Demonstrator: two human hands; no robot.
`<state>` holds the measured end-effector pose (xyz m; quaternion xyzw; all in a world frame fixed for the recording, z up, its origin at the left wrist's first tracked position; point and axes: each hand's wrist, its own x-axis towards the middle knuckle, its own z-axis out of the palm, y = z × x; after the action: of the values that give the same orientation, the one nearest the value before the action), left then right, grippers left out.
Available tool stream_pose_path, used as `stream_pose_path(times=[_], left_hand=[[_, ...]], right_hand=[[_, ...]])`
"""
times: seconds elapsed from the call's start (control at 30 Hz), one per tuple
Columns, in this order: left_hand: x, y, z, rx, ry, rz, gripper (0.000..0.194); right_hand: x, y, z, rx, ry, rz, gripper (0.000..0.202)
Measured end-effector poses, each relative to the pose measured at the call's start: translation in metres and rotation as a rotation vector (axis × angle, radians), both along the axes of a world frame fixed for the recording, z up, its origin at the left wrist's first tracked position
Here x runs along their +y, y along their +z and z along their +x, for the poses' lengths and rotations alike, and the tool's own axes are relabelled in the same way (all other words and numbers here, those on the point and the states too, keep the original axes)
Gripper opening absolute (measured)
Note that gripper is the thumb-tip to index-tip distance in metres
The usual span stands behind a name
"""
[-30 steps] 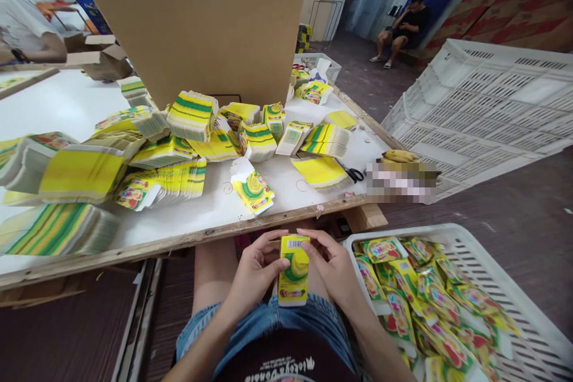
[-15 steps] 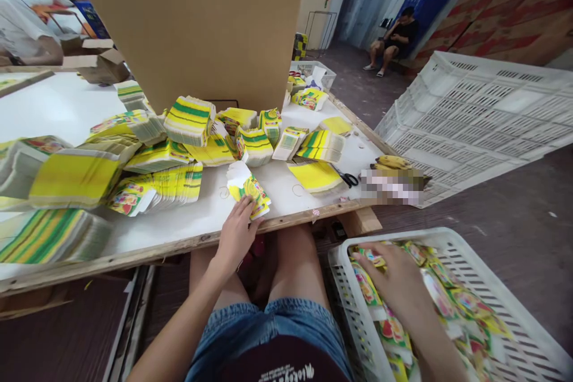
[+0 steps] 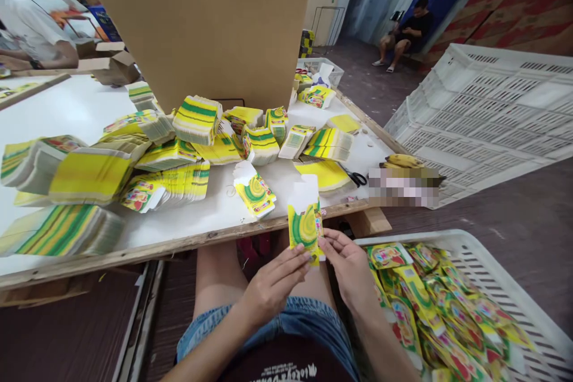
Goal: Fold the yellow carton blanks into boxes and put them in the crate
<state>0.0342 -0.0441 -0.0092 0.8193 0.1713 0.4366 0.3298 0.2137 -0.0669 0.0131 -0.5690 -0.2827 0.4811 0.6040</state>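
In front of my lap, a small yellow and green paper carton (image 3: 304, 221) is held upright, its white top flaps standing up. My left hand (image 3: 277, 283) pinches its lower left side, and the fingers of my right hand (image 3: 347, 259) grip its lower right edge. Another carton (image 3: 254, 191) with its white flap up lies on the white table (image 3: 215, 206) just beyond. To my right, a white plastic basket (image 3: 487, 262) holds several yellow packs (image 3: 421, 298) with fruit pictures.
Stacks of flat yellow cartons (image 3: 85, 173) cover the table's left and middle. Black scissors (image 3: 356, 177) and bananas (image 3: 403, 161) lie at its right edge. A tall cardboard sheet (image 3: 197, 30) stands behind. Stacked white crates (image 3: 492, 107) are at right; two people sit farther off.
My right hand has come out of the basket to my lap. My left hand has left the carton on the table and moved right, and both hands now hold another carton.
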Motion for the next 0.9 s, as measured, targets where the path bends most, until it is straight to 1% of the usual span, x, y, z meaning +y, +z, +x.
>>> stream_pose_path(times=[0.03,0.07,0.1,0.13,0.17,0.2,0.23,0.3,0.37,0.4,0.43,0.47,0.53,0.6,0.77,0.83,0.9], left_hand=[[-0.001,0.001,0.003,-0.054,0.035,-0.086,0.060],[-0.001,0.002,0.005,-0.127,0.076,-0.213,0.063],[0.001,0.004,0.006,-0.207,0.107,-0.374,0.064],[0.003,0.006,0.007,-0.279,0.105,-0.556,0.064],[0.006,0.008,0.007,-0.337,0.062,-0.738,0.062],[0.009,0.010,0.007,-0.375,-0.018,-0.901,0.060],[0.012,0.012,0.006,-0.401,-0.113,-1.030,0.060],[0.016,0.016,0.003,-0.418,-0.286,-1.183,0.067],[0.017,0.018,0.000,-0.443,-0.377,-1.230,0.082],[0.016,0.018,-0.001,-0.459,-0.391,-1.228,0.088],[0.015,0.017,-0.002,-0.473,-0.385,-1.218,0.089],[0.014,0.017,-0.003,-0.481,-0.368,-1.206,0.086],[0.012,0.015,-0.002,-0.487,-0.322,-1.189,0.074],[0.012,0.014,-0.001,-0.487,-0.290,-1.189,0.066],[0.015,0.012,0.001,-0.535,-0.153,-1.176,0.046],[0.015,0.009,0.002,-0.517,-0.102,-1.191,0.040],[0.015,0.004,0.003,-0.482,-0.029,-1.219,0.034]], right_hand=[[-0.003,0.000,0.001,0.000,-0.018,0.006,0.035],[-0.005,-0.001,0.000,0.007,-0.022,0.011,0.035],[-0.007,-0.001,-0.002,0.022,-0.013,0.012,0.034],[-0.009,-0.001,-0.005,0.045,0.005,0.007,0.033],[-0.010,-0.001,-0.009,0.072,0.031,-0.001,0.032],[-0.011,-0.001,-0.014,0.100,0.060,-0.010,0.031],[-0.011,-0.002,-0.018,0.129,0.093,-0.016,0.030],[-0.010,-0.004,-0.026,0.191,0.145,-0.014,0.028],[-0.008,-0.005,-0.032,0.250,0.167,-0.006,0.026],[-0.008,-0.006,-0.033,0.277,0.162,-0.007,0.026],[-0.007,-0.006,-0.034,0.298,0.152,-0.011,0.026],[-0.006,-0.005,-0.034,0.311,0.144,-0.017,0.027],[-0.006,-0.003,-0.033,0.315,0.142,-0.029,0.028],[-0.007,-0.001,-0.032,0.284,0.150,-0.026,0.028],[-0.010,0.005,-0.030,0.047,0.192,0.005,0.030],[-0.012,0.006,-0.032,-0.048,0.208,0.015,0.032],[-0.013,0.006,-0.034,-0.120,0.212,0.013,0.029]])
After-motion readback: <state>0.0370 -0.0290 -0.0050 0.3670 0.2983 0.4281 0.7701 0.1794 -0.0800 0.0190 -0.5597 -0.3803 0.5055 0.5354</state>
